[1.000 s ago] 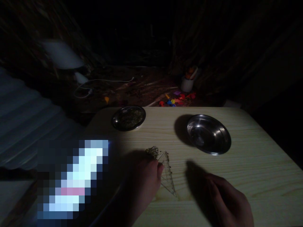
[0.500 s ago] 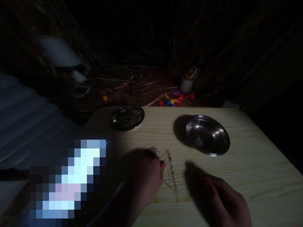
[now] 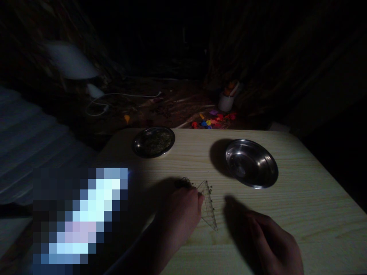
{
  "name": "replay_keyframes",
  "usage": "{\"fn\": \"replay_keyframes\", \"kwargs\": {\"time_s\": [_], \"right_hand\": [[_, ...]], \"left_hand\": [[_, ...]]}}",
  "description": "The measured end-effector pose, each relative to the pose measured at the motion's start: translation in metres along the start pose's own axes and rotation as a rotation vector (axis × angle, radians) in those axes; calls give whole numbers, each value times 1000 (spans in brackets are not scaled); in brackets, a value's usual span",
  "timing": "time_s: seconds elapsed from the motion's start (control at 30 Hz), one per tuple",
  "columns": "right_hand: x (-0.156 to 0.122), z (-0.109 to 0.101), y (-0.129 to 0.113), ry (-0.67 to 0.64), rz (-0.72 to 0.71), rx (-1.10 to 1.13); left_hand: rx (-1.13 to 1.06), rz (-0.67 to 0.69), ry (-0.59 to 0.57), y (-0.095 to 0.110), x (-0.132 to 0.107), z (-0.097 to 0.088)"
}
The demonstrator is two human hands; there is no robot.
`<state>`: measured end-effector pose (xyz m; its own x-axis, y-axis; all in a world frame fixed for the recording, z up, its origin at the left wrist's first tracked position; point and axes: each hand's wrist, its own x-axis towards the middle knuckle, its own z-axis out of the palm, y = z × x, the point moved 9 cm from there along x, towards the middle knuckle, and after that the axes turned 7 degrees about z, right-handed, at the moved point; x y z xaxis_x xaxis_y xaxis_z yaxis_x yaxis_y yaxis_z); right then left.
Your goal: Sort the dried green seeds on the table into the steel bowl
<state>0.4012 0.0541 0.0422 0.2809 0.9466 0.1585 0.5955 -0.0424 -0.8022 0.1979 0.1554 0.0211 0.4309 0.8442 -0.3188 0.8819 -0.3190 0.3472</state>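
Observation:
My left hand [image 3: 183,206] is closed on a clear set square [image 3: 210,210] that lies on the wooden table [image 3: 195,152]. Just beyond the knuckles sits a small heap of dark dried bits [image 3: 183,183], partly hidden by the hand. A few small dark pieces [image 3: 211,190] lie along the set square's right edge. To the right, my right hand [image 3: 275,244] hovers above the table with thumb and forefinger pinched together. Whatever the pinch holds, if anything, is too small and dark to see.
A steel bowl [image 3: 252,164] stands at the right of the table. Near the back left is a steel dish [image 3: 155,143] with dried greenish bits in it. Behind the table are colourful small toys [image 3: 212,121], a white cup [image 3: 226,102] and a lamp [image 3: 70,63] with a cable.
My left hand has slid the set square slightly to the right, and the small dark pieces now lie along and beyond its right edge. My right hand has barely moved.

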Motion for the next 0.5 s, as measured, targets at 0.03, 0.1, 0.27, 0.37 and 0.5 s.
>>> {"fn": "replay_keyframes", "kwargs": {"time_s": [0.03,0.1,0.27,0.37,0.5], "right_hand": [[0,0,0,-2,-2,-2],[1,0,1,-4,-3,-7],[0,1,5,2,-3,-10],[-2,-1,1,7,-28,-25],[-4,3,-27,-28,-125,-73]], "left_hand": [[-2,-1,-3,0,-1,0],[-11,-9,-9,-1,-2,-1],[-53,-20,-11,-7,-6,-3],[-105,-12,26,-13,-8,-5],[-259,-46,108,-23,-14,-5]]}}
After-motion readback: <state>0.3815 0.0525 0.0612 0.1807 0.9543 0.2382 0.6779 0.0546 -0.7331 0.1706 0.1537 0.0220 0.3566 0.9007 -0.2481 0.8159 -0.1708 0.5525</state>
